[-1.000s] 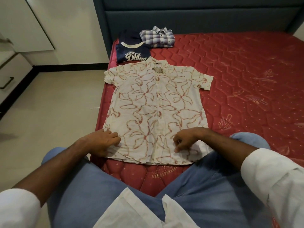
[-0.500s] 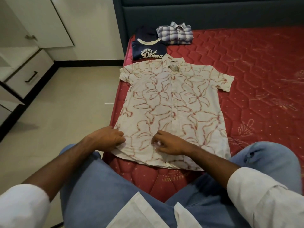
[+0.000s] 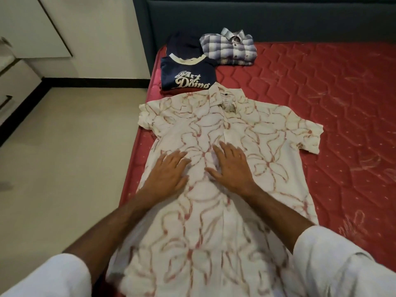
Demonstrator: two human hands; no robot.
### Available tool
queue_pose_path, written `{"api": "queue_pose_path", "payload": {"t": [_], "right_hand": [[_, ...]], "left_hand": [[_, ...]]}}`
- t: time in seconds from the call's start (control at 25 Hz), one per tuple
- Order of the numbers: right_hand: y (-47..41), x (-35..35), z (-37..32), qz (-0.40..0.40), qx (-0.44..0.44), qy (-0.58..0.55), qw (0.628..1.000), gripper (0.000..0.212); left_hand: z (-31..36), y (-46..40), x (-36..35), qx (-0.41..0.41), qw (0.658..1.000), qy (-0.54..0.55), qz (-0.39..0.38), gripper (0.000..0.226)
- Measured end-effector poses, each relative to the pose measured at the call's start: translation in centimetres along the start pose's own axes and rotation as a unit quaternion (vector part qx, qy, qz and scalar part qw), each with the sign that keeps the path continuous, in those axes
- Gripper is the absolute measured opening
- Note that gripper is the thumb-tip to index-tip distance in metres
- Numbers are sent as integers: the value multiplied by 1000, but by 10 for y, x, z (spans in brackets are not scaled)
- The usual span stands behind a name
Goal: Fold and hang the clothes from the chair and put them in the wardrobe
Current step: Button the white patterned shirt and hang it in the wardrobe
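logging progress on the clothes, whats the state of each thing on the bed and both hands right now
patterned shirt: unfolded, spread flat, front up, on the mattress
navy t-shirt: folded
plaid shirt: folded
left hand: open, fingers flat on the patterned shirt
right hand: open, fingers flat on the patterned shirt

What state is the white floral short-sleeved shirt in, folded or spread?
Spread. The white floral short-sleeved shirt lies flat and unfolded on the red quilted mattress, both sleeves out, with the left hand and right hand flat on it.
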State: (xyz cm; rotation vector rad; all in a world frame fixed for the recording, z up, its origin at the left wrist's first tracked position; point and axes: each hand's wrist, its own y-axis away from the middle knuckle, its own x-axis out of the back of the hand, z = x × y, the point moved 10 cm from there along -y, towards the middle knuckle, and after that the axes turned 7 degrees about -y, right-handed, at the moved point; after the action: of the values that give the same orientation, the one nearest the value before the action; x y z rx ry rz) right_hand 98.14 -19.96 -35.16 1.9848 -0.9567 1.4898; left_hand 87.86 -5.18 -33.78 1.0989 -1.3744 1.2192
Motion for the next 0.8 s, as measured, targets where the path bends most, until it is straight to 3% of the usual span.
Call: {"api": "queue_pose_path", "payload": {"t": [0.12, 0.28, 0.44, 0.56, 0.64, 0.72, 0.8], "right_hand": [[-35, -17, 25, 28, -56, 25, 998, 83], [-43, -40, 32, 13, -43, 22, 999, 79], [-41, -44, 23, -66, -70, 34, 995, 78], [-58, -45, 26, -223, -122, 54, 966, 88], [-61, -29, 20, -304, -173, 63, 935, 105], [-76, 5, -1, -316, -228, 45, 920, 102], [-101, 53, -37, -265, -244, 10, 933, 86]], "left_hand": [[-20, -69, -34, 9, 1000, -28, -8, 62], [-30, -91, -70, 27, 999, 21, 5, 68], [-26, -84, -76, -50, 992, 79, -83, 74], [-58, -108, -61, -106, 976, 56, -181, 79], [-72, -117, -31, -137, 964, 35, -227, 77], [-94, -135, 22, -150, 970, 37, -188, 72], [-117, -148, 69, -165, 974, 24, -156, 70]]}}
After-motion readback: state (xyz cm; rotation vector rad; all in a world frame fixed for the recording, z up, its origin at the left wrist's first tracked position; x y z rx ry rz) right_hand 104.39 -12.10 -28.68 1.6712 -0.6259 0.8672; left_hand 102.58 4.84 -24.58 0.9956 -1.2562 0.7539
